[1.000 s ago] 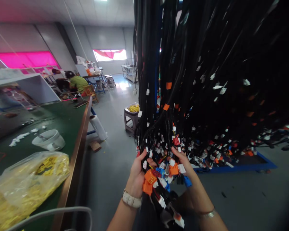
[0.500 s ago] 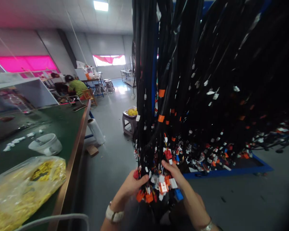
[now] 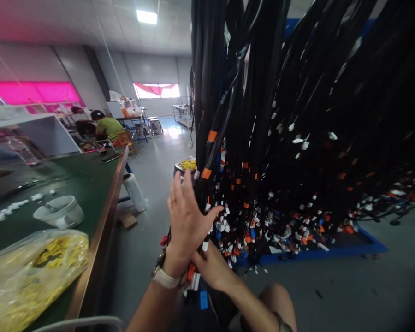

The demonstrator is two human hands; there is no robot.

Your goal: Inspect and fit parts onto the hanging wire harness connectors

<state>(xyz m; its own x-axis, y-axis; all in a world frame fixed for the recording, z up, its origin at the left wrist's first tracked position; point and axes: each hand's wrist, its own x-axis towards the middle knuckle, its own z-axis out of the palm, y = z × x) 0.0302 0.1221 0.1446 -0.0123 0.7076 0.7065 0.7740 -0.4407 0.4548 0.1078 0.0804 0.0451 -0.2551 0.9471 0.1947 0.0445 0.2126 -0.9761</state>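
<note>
A dense curtain of black wire harnesses [image 3: 280, 115] hangs in front of me, ending in many small white, orange, red and blue connectors [image 3: 263, 226]. My left hand [image 3: 186, 220], with a watch on its wrist, is raised with fingers spread and lies flat against the left edge of the bundle. My right hand [image 3: 214, 273] sits lower, just under the left wrist. It is closed around a cluster of orange, white and blue connectors [image 3: 194, 282]; its fingertips are hidden behind the left wrist.
A green-topped table [image 3: 90, 184] runs along my left with a bag of yellow parts [image 3: 34, 272] and a white bowl [image 3: 58, 211]. A film roll [image 3: 134, 191] leans by it. A stool with yellow parts [image 3: 186, 165], a blue floor frame [image 3: 332, 254] and a seated person [image 3: 107, 127] lie beyond.
My left hand let go of the connector cluster and rose, opening flat against the cables. My right hand moved left and down with the connectors. The view tilted slightly up.
</note>
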